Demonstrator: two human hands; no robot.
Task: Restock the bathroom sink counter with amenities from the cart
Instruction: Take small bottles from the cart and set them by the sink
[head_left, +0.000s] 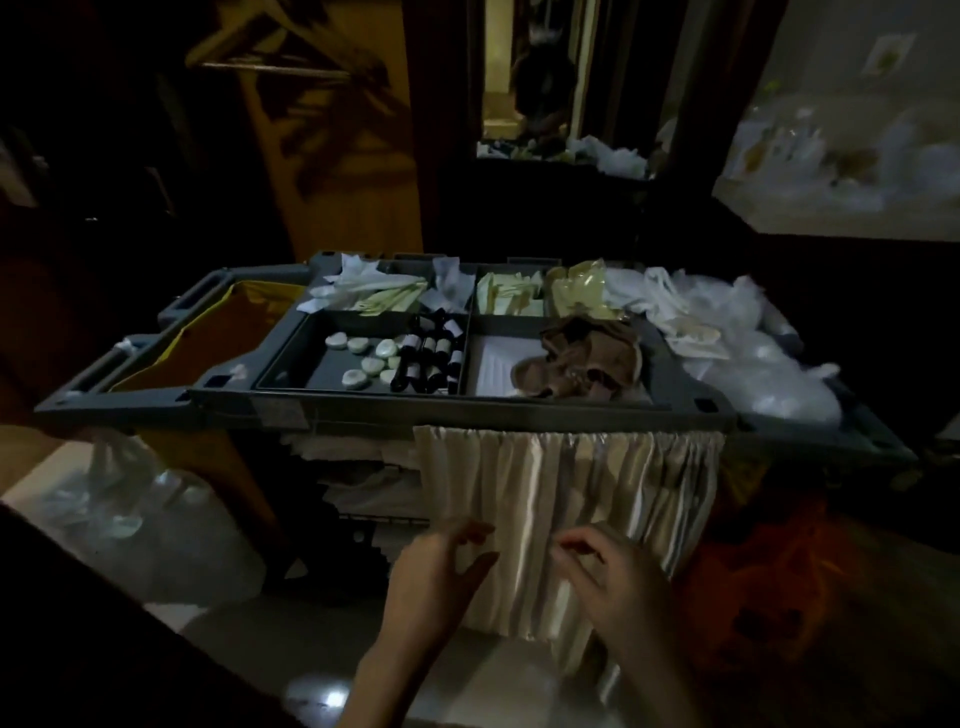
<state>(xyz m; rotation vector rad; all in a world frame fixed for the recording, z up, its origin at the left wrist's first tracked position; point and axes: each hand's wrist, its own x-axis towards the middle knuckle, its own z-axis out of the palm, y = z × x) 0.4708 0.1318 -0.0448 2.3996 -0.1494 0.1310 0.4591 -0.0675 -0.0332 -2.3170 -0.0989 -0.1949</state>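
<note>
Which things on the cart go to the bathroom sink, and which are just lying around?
For the job: round white soaps, small dark bottles, cream packets, cart.

Just lying about: brown cloth, plastic bags, wooden hangers, cream curtain.

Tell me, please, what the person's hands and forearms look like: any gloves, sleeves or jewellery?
The left hand and right hand are bare, no gloves. Both forearms show no sleeves up to the picture's edge. No ring, watch or bracelet shows, though the light is dim.
</note>
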